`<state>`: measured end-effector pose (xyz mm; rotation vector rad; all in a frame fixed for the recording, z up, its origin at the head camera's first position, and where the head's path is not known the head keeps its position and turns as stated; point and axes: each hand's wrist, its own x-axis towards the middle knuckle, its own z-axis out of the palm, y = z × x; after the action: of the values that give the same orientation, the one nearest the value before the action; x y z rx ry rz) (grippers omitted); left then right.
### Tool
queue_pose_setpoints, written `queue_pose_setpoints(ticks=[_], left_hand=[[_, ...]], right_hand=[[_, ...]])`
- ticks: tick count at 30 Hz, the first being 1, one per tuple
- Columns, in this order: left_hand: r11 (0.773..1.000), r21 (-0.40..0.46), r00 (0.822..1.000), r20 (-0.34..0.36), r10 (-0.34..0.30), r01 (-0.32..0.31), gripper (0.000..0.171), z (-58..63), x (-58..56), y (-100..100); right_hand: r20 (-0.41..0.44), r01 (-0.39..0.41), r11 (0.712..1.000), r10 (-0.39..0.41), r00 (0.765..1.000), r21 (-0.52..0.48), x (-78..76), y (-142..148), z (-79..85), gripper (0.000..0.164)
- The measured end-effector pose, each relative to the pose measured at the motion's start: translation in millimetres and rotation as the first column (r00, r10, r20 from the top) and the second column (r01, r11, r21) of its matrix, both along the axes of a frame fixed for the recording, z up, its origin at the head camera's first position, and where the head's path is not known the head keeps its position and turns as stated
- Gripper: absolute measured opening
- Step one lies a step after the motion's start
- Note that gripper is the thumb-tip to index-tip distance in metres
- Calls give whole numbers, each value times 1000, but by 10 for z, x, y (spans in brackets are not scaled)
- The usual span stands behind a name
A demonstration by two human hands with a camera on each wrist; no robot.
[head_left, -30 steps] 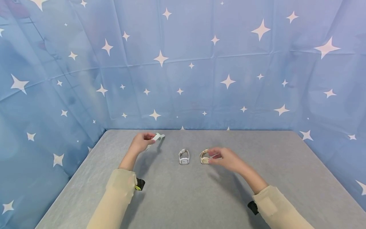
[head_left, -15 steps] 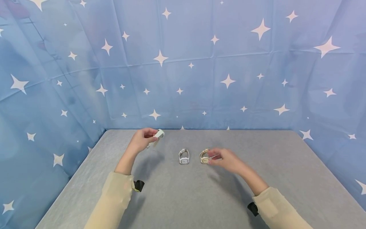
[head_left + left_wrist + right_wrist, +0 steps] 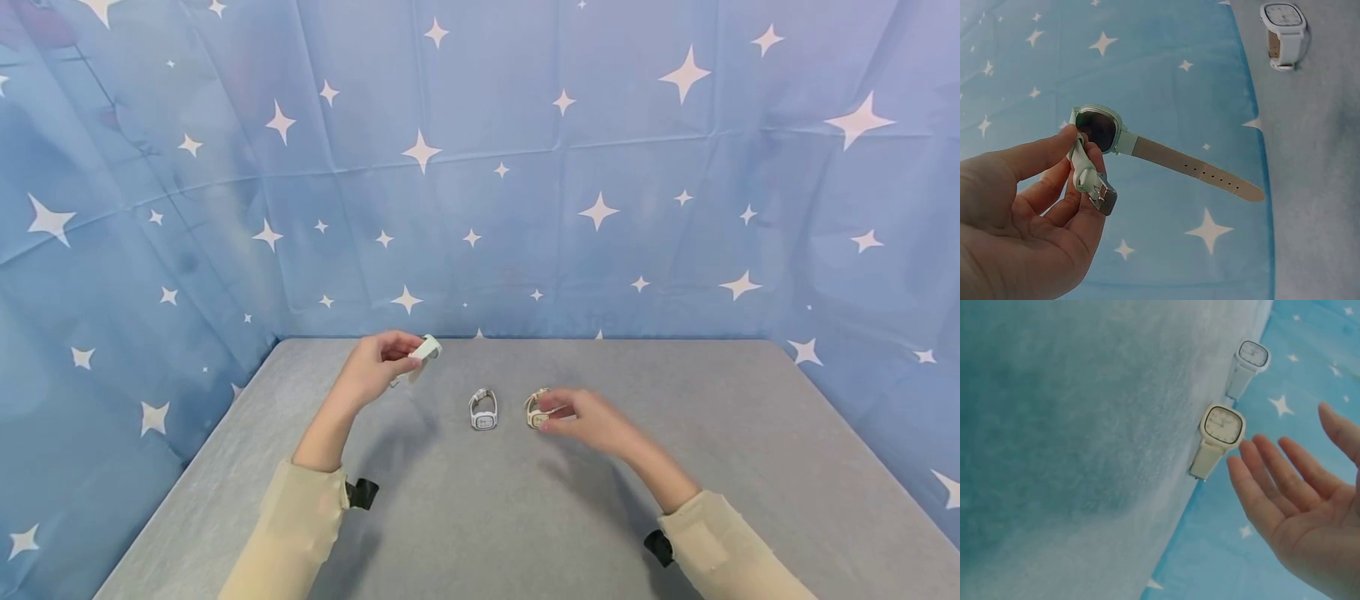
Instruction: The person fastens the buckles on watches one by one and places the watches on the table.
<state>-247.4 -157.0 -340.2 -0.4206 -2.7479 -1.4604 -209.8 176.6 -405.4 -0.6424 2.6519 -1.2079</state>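
My left hand (image 3: 373, 365) pinches a pale green wristwatch (image 3: 1099, 128) between thumb and fingers, up above the far left of the table. Its strap is unbuckled: the holed end stretches away with a brown underside, while the buckle end hangs by my fingers. The dark back of its case faces the left wrist camera. My right hand (image 3: 588, 418) hovers beside a cream wristwatch (image 3: 1223, 425), fingers relaxed and holding nothing; in the head view the fingertips overlap that watch's right side. A white wristwatch (image 3: 484, 422) stands buckled in a loop, left of the cream one.
The watches stand on a grey table (image 3: 465, 517). A blue curtain (image 3: 510, 208) with white stars hangs behind the table's back edge and along its sides. Black bands (image 3: 363, 493) sit at the sleeve cuffs.
My left hand has lifted the green watch and carried it a little to the right, turning its strap. My right hand has shifted very slightly left. The white and cream watches stay put.
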Motion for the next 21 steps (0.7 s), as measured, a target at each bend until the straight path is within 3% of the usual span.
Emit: queue_pose_setpoints(ticks=[10, 21], left_hand=[[995, 33, 994, -48, -97, 99, 24, 138, 148, 103], [984, 54, 984, -63, -165, 168, 24, 190, 255, 260]], right_hand=[[-26, -36, 999, 35, 999, -7, 27, -71, 39, 41], [-15, -33, 999, 32, 999, -41, 48, -128, 36, 40]])
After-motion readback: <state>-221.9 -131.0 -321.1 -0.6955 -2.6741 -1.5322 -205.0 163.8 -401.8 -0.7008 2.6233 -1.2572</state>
